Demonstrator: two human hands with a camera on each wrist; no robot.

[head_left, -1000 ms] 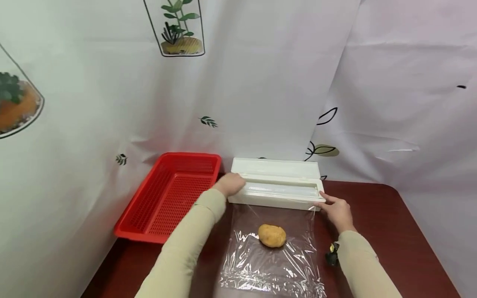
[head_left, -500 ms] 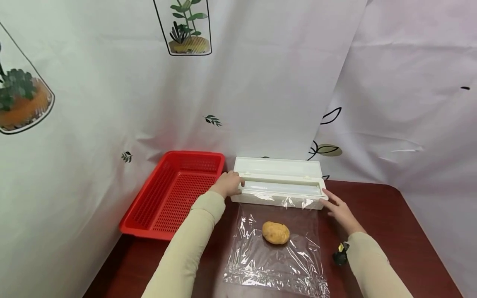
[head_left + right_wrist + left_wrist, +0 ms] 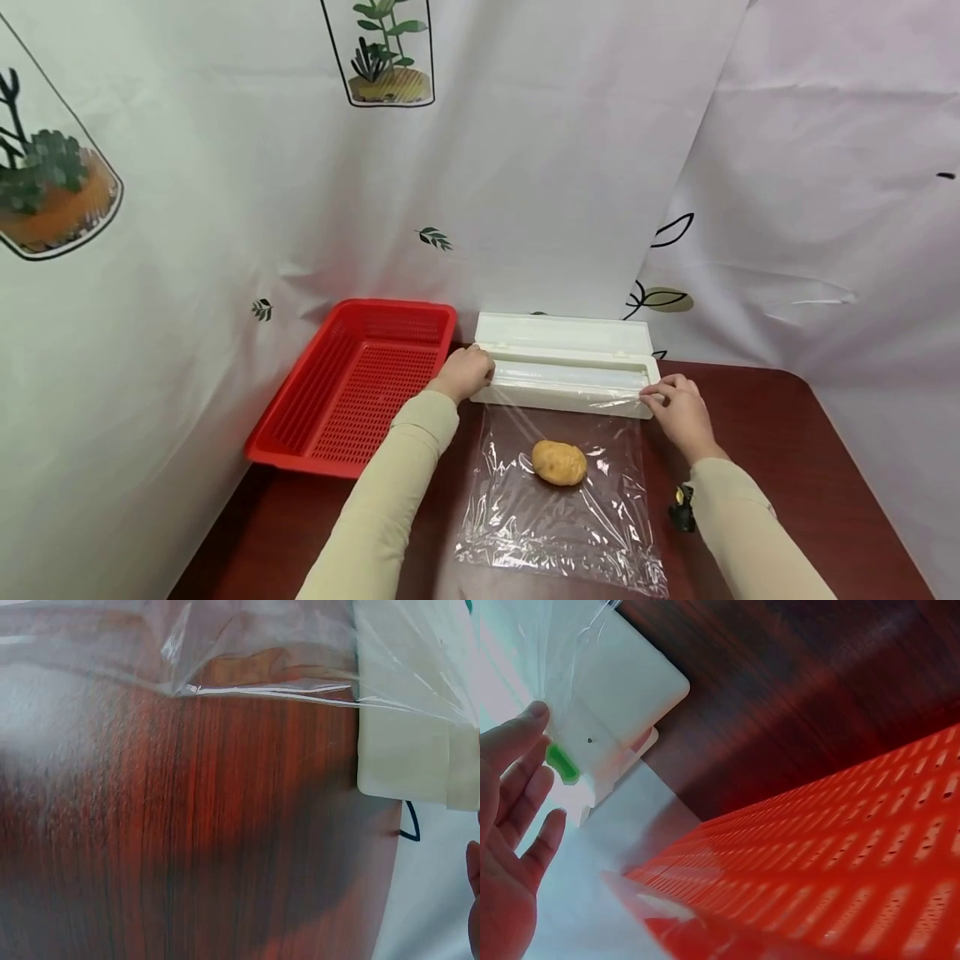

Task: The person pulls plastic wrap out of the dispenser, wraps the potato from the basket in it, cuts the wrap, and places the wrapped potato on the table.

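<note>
A white cling film box (image 3: 566, 399) stands at the back of the table with its lid (image 3: 562, 332) up and a film roll (image 3: 570, 375) inside. From it a clear sheet of cling film (image 3: 517, 517) stretches toward me. A potato (image 3: 559, 463) lies about the middle of the sheet. My left hand (image 3: 467, 372) pinches the film between thumb and finger at the box's left end, beside a green piece (image 3: 562, 764). At the right end my right hand (image 3: 681, 415) pinches the film, which draws to a point there; only some fingertips (image 3: 474, 866) show in the right wrist view.
A red plastic basket (image 3: 360, 408) stands left of the box, close to my left forearm. A dark item with a yellow spot (image 3: 682, 508) is at my right wrist. Behind the brown table (image 3: 750, 433) hangs a white printed curtain (image 3: 555, 167).
Half a second ago my right fingers were spread at the box's right end; now they pinch the film. My left fingers have closed on it too. The view has shifted slightly.
</note>
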